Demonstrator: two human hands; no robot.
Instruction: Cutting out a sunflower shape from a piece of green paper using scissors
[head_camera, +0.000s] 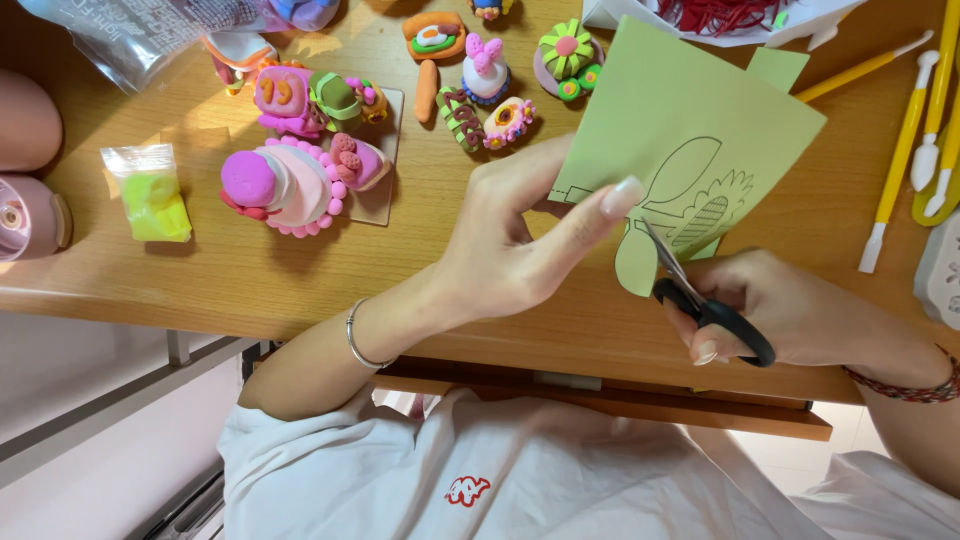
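Head view: the left hand (510, 250) pinches the light green paper sheet with a pencilled leaf outline (690, 130) above the wooden desk (200, 270). At its four o'clock, the right hand (790, 315) grips black-handled scissors (700, 295), blades pointing to eleven o'clock into the sheet's lower edge.

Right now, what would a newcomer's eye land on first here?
Right of centre, the left hand holds up a green paper sheet with an outlined drawing, while the right hand cuts into it with black-handled scissors. Behind, on the wooden desk, stands a crowd of bright pink and green clay figures.
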